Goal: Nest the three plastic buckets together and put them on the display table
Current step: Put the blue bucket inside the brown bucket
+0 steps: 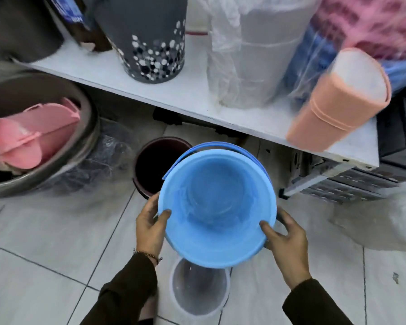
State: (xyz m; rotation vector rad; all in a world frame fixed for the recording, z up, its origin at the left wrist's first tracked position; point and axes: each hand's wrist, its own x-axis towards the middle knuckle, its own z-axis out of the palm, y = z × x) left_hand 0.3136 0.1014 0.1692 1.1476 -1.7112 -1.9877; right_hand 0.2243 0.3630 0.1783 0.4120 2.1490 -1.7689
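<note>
I hold a blue plastic bucket [217,205] in the air over the tiled floor, mouth up, its blue handle folded down at the far rim. My left hand [150,227] grips its left rim, thumb inside. My right hand [285,238] grips the near right rim the same way. A dark maroon bucket [154,164] stands on the floor just beyond and left of it, partly hidden by the blue one. A clear plastic bucket [198,287] stands on the floor directly under the blue bucket, close to my body. The white display table [190,95] runs across above.
On the table stand a grey dotted bin [150,43], plastic-wrapped white containers [251,55] and a tilted peach bin [338,102]. A big grey basin [63,146] with pink plastic items sits on the floor at the left. Crates [352,186] lie under the table at the right.
</note>
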